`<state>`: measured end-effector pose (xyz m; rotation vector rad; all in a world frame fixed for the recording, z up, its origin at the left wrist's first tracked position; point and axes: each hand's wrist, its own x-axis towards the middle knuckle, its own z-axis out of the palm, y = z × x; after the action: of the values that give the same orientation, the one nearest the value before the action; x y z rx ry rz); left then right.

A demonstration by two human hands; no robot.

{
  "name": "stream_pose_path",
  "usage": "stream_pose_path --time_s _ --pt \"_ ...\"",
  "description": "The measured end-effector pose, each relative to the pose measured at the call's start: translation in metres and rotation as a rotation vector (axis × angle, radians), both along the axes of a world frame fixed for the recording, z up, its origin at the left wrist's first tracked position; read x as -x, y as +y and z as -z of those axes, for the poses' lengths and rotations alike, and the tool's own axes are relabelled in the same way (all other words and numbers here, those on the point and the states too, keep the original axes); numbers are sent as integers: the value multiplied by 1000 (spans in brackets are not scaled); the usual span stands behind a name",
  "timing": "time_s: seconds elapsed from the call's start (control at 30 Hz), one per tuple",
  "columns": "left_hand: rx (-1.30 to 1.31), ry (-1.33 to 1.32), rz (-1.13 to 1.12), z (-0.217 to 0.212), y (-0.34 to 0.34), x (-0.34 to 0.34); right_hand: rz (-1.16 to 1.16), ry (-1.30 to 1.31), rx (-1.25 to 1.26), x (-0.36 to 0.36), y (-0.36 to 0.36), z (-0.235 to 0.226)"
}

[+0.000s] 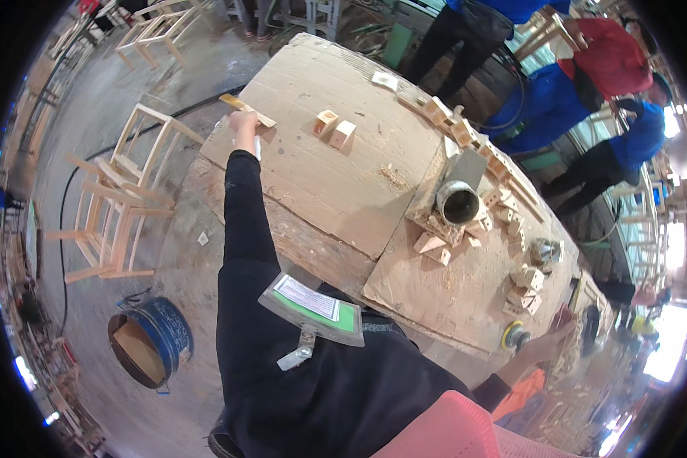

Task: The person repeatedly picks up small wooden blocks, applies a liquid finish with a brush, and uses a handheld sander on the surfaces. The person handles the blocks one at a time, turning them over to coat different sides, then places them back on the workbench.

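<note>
Head view: the left hand (243, 122), arm stretched out in a black sleeve, is closed around one end of a short wooden strip (246, 109) at the table's (336, 191) far left edge, with two small wooden blocks (333, 127) lying apart to its right. The right hand (551, 341) reaches to the table's near right edge just beside a round sander (516, 334); whether it is open or closed cannot be told. The strip looks light, stiff and rough-sawn, so it is best gripped at mid-length across its flat faces, not by the end.
</note>
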<state>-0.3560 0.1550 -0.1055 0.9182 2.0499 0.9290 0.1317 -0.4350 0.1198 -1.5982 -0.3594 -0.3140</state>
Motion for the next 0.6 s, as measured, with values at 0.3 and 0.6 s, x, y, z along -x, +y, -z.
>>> stream_pose_path --time_s 0.3,0.6 --pt "-537 236 183 -66 -50 -24 85 33 58 -30 -43 30" --pt "-1291 286 757 -204 -306 -241 80 197 -320 -44 -94 41"
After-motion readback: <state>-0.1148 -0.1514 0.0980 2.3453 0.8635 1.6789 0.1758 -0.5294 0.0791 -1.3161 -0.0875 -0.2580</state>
